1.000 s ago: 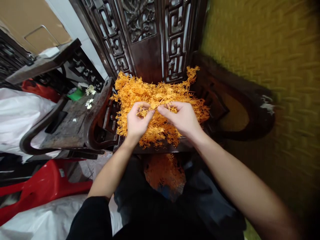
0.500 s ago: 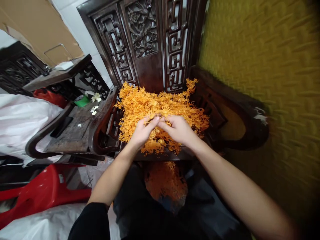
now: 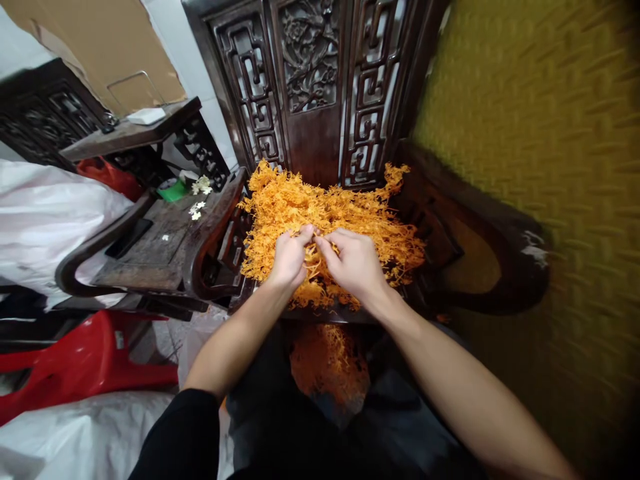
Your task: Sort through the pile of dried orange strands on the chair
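A heap of orange plastic sprigs [image 3: 345, 213] covers the seat of a dark carved wooden chair [image 3: 320, 107]. My left hand [image 3: 289, 259] and my right hand [image 3: 356, 264] rest on the middle of the heap, side by side, fingertips pinched together on one orange sprig between them. A second, smaller pile of orange sprigs [image 3: 327, 360] lies lower down in front of the seat, between my forearms, on dark cloth.
A second dark wooden chair [image 3: 150, 247] stands to the left with small white flowers [image 3: 197, 208] and a green object [image 3: 173, 191] on it. A red plastic stool [image 3: 85, 363] and white plastic sheeting [image 3: 45, 213] lie at the left. A yellow textured wall [image 3: 550, 147] fills the right.
Both hands have moved closer together and lower onto the heap, fingertips now meeting on a sprig. The camera view has shifted slightly.
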`<state>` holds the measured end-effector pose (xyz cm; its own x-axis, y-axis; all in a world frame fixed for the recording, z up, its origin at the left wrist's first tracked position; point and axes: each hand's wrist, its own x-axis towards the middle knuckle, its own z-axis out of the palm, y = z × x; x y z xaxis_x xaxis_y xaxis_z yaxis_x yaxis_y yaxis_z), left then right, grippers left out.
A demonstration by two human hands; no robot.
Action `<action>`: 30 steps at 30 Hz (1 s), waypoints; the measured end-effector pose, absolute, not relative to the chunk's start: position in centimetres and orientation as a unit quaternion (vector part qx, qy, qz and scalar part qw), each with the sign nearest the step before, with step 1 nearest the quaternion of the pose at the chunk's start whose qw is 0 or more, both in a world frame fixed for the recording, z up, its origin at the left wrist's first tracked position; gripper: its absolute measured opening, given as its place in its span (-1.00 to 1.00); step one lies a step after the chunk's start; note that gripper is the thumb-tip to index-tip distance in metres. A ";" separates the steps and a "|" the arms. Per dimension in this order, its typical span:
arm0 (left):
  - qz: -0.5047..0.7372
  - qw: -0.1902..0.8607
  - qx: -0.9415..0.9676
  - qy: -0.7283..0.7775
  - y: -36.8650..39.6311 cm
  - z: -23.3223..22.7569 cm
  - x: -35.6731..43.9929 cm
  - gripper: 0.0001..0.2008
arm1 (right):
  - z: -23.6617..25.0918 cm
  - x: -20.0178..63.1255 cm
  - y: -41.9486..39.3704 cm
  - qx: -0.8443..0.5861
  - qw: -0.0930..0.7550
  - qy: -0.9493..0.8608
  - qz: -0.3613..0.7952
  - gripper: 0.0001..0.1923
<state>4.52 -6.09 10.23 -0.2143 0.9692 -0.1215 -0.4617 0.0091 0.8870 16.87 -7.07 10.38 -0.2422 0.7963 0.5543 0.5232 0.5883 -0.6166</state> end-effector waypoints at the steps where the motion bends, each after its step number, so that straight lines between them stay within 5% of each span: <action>1: 0.650 0.554 0.278 0.441 -5.9 10.3 4.8 -0.87 | 10.4 16.7 -7.1 -0.431 0.447 -0.770 0.145 -0.63; 8: 0.705 0.487 0.201 0.475 -2.7 11.2 1.6 -0.72 | 11.3 18.0 -8.3 -0.466 0.525 -0.700 0.132 -0.63; 13: 0.648 0.555 0.306 0.422 -4.0 11.7 1.3 -0.83 | 11.3 19.9 -6.8 -0.376 0.540 -0.492 0.569 -0.65; 16: 0.598 0.583 0.396 0.381 -5.8 11.9 2.7 -0.77 | 11.1 20.4 -5.7 -0.325 0.519 -0.375 0.696 -0.74; 25: 0.526 0.499 0.527 0.444 -7.8 11.5 3.0 -0.64 | 10.7 19.0 -5.7 -0.318 0.507 -0.335 0.728 -0.54; 30: 0.535 0.480 0.530 0.450 -8.0 11.2 3.4 -0.60 | 10.3 16.6 -6.9 -0.375 0.529 -0.473 0.597 -0.48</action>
